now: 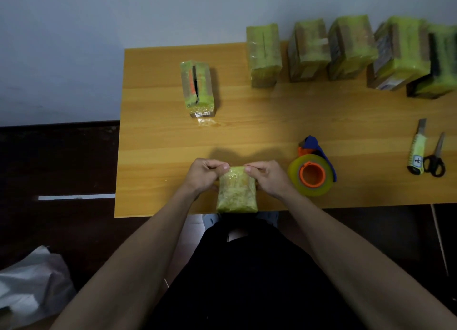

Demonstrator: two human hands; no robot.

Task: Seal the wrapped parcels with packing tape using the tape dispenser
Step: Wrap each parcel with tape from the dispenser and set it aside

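Observation:
A small parcel (237, 193) wrapped in yellow-green tape stands at the table's front edge. My left hand (204, 175) holds its left side, thumb and fingers pinching the top left corner. My right hand (265, 176) pinches the top right corner from the other side. The tape dispenser (312, 167), blue with an orange hub and a roll of clear yellowish tape, lies on the table just right of my right hand, apart from it.
Another taped parcel (197, 87) lies alone mid-left on the wooden table (272, 121). Several larger taped parcels (309, 52) stand in a row along the back right. A utility knife (417, 149) and scissors (435, 157) lie at the right. A white bag (29, 285) sits on the floor.

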